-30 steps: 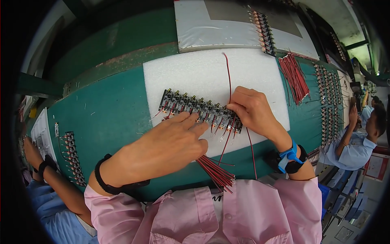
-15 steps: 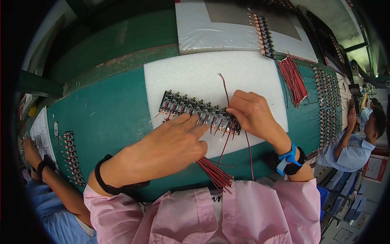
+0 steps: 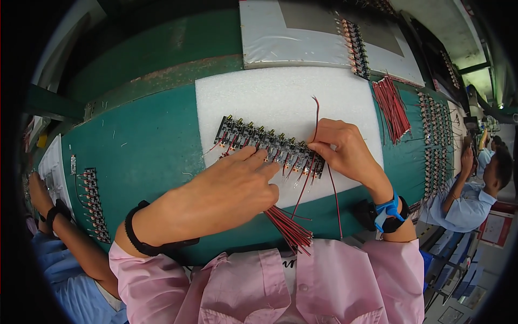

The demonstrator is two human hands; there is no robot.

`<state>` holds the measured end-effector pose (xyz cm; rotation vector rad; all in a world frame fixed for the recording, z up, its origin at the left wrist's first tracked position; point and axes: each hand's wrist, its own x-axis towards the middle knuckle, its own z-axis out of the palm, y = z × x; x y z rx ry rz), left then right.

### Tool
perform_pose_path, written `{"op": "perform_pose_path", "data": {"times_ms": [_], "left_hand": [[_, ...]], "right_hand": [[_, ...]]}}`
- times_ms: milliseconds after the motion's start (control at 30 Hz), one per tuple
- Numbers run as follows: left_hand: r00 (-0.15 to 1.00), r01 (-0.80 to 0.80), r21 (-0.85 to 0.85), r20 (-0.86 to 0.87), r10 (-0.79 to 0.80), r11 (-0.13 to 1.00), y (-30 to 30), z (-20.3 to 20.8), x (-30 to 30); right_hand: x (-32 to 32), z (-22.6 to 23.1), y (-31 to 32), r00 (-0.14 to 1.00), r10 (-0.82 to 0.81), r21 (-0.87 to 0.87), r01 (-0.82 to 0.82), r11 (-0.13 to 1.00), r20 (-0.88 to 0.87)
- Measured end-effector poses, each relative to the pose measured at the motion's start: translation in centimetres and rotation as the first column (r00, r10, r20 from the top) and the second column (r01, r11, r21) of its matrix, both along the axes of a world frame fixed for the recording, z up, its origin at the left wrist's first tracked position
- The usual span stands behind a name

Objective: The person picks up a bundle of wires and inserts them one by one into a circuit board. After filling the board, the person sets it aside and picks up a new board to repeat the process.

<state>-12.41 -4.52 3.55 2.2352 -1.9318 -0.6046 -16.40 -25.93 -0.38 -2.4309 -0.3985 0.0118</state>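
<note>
On a white foam sheet (image 3: 243, 81) lies a slanted strip of small circuit boards (image 3: 274, 141), with thin red and black wires along its near edge. My left hand (image 3: 234, 178) is closed round a bundle of red and black wires (image 3: 288, 229) that sticks out below its palm. Its fingertips rest on the strip's near edge; the thumb is mostly hidden. At the strip's right end my right hand (image 3: 345, 148) pinches one red and black wire (image 3: 317, 116) between thumb and forefinger. That wire's free end points up past the fingers. Another wire (image 3: 338, 208) hangs below the right hand.
More wires (image 3: 393, 110) lie to the right, beside rows of board strips (image 3: 434, 143). One strip (image 3: 356, 48) rests on a wrapped silver slab (image 3: 264, 43) at the back. Another strip (image 3: 94, 205) is at left, near a co-worker's arm (image 3: 81, 248). People sit at right.
The wire in my right hand has swung, its upper end moving right and straightening. Both hands and the strip appear slightly farther right, along with the whole view.
</note>
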Motion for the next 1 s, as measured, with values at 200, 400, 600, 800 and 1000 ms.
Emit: {"op": "perform_pose_path", "data": {"times_ms": [200, 400, 600, 800, 1000], "left_hand": [[1.000, 0.006, 0.003, 0.001, -0.006, 1.000, -0.1, -0.1, -0.1], [0.999, 0.011, -0.086, -0.041, -0.014, 0.996, 0.8, -0.2, 0.7], [0.719, -0.356, -0.615, -0.661, -0.215, 0.704, 3.3, 0.1, 6.6], [-0.197, -0.788, 0.108, -0.977, -0.081, 0.606, -0.6, -1.0, 6.2], [-0.324, -0.872, 0.258, -0.941, -0.095, 0.417, -7.0, -2.7, 3.2]], "right_hand": [[0.2, 0.3, 0.3, 0.998, 0.048, -0.079, -0.044, 0.996, 0.040], [0.2, 0.5, 0.8, 0.998, 0.046, -0.146, -0.039, 0.989, 0.047], [-1.0, 0.5, 0.8, 0.981, 0.092, -0.255, -0.046, 0.966, 0.170], [-1.7, 1.6, 1.5, 0.953, 0.200, -0.501, -0.061, 0.863, 0.228], [-0.1, 1.7, 0.5, 0.987, -0.158, 0.158, 0.156, 0.975, 0.000]]}}
